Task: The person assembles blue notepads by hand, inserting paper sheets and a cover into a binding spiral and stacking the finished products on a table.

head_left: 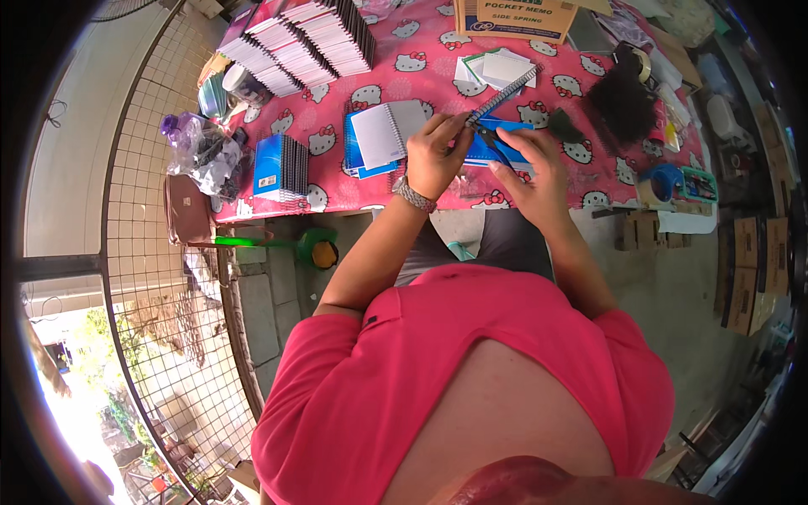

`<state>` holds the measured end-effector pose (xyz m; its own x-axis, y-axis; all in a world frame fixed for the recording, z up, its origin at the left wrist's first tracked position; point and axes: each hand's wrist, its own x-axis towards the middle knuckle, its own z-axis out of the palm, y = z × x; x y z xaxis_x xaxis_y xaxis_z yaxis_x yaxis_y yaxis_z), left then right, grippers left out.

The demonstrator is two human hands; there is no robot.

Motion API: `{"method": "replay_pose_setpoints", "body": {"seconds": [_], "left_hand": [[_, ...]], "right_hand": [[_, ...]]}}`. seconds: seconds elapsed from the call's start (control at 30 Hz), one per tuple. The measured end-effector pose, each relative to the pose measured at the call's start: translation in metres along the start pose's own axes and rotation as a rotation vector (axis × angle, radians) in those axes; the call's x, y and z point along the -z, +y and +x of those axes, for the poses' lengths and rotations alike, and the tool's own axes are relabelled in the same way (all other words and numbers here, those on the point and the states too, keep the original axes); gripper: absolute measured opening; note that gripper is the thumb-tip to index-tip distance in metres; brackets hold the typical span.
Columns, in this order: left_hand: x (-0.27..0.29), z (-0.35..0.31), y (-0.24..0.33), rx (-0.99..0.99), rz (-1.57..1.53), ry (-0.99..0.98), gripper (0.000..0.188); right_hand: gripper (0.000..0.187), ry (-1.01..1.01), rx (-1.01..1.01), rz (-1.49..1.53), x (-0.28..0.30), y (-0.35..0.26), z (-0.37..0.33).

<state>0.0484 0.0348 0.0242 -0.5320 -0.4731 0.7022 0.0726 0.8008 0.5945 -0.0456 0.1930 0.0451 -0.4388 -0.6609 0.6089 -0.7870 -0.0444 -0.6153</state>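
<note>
My left hand point(433, 158) is closed on the near end of a spiral notebook point(512, 91), which is tilted up so its coiled spine shows. In my right hand point(539, 175) are dark-handled pliers point(495, 146), their jaws at the near end of the coil, beside my left fingertips. Beneath both hands lies a blue-covered notebook point(480, 153), partly hidden. To the left, a notebook showing a white page point(377, 136) rests over other blue ones. Farther left stands a neat stack of small blue spiral notebooks point(280, 166).
Tall notebook stacks point(299, 42) fill the far left of the pink patterned tablecloth point(328, 172). A cardboard box point(515, 18) and loose white sheets point(497, 69) are at the back. Black bristly material point(619, 105) and a blue tape roll point(661, 181) lie right; crumpled plastic point(206, 160) sits left.
</note>
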Motion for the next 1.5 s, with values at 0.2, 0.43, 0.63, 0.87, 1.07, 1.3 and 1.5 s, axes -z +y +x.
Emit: {"method": "replay_pose_setpoints", "body": {"seconds": [0.2,0.43,0.63,0.87,1.07,1.3,1.5], "left_hand": [[0.009,-0.009,-0.017,-0.146,0.157,-0.022,0.021],[-0.006,-0.004,-0.035,0.485,-0.311,0.239,0.014],[0.060,0.013,-0.068,0.669,-0.756,0.541,0.014],[0.111,-0.033,-0.128,0.808,-0.725,0.772,0.024],[0.143,-0.055,-0.121,0.815,-0.671,0.787,0.019],[0.101,-0.076,-0.168,0.741,-0.135,0.605,0.020],[0.096,-0.101,-0.164,0.569,0.804,0.370,0.031]], "right_hand": [[0.033,-0.354,-0.857,1.125,-0.002,0.008,-0.004],[0.038,0.179,-0.651,-0.005,0.017,0.166,-0.071],[0.023,0.319,-0.089,-0.513,-0.013,0.113,-0.046],[0.035,-0.328,-0.890,1.019,-0.165,0.056,-0.038],[0.038,-0.291,-0.239,0.521,-0.207,0.038,-0.015],[0.038,-0.439,0.218,-0.038,-0.193,0.007,-0.011],[0.004,0.140,0.077,-0.122,-0.052,0.066,0.034]]}}
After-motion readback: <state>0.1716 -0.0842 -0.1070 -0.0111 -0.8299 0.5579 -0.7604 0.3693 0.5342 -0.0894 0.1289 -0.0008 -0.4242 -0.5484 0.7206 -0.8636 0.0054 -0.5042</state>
